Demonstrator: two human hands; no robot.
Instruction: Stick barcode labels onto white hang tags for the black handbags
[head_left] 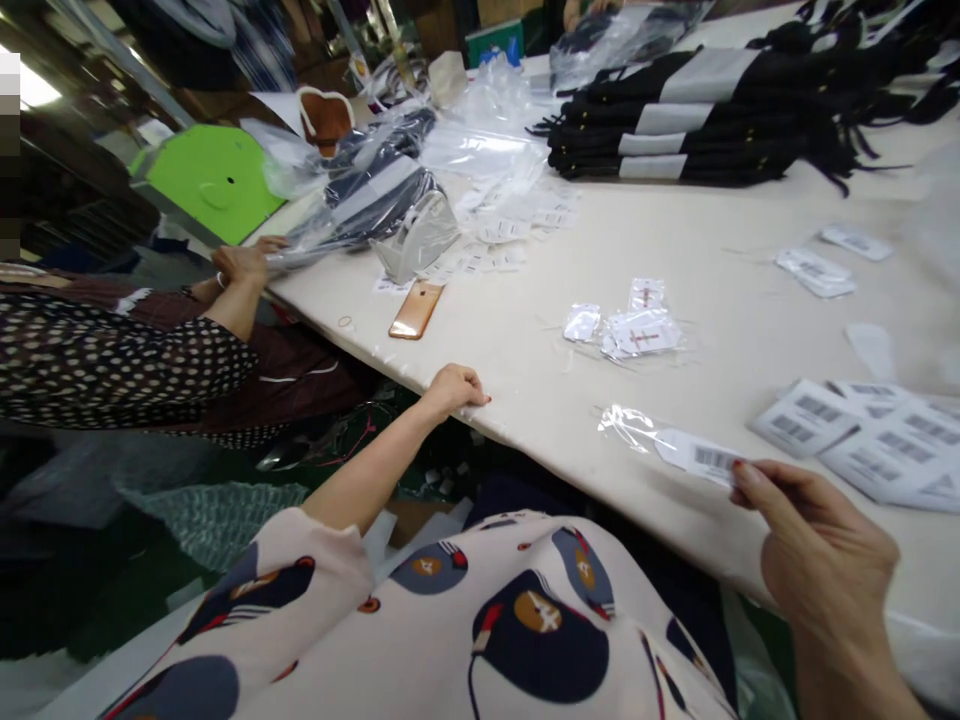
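Tag (694, 458), white, barcoded: pinched by one end between thumb and fingers of the right hand (825, 550), over the near part of the table (517, 320). Long axis: from the right fingertips leftward and slightly away, with a clear strip (628, 428) off the far end. Nearer hand: the right, in contact; the left hand (452, 390) well apart, out past the strip's free end.

Left fingers: curled narrow, at the table's edge; anything within, impossible to tell.

Beyond the tag: loose tags (645, 332), strings attached. Beside the right hand: barcode labels (885, 440), overlapping. Beyond the left hand: phone (415, 310). At the far side: black bundles (675, 140), banded and stacked.

Hidden: the tag's gripped end, under the thumb; the inside of the left hand. Cut off: right forearm, at the lower border; labels, at the right border. Hard to make out: the strip's outline, through glare; contact between tag and table; fine print.
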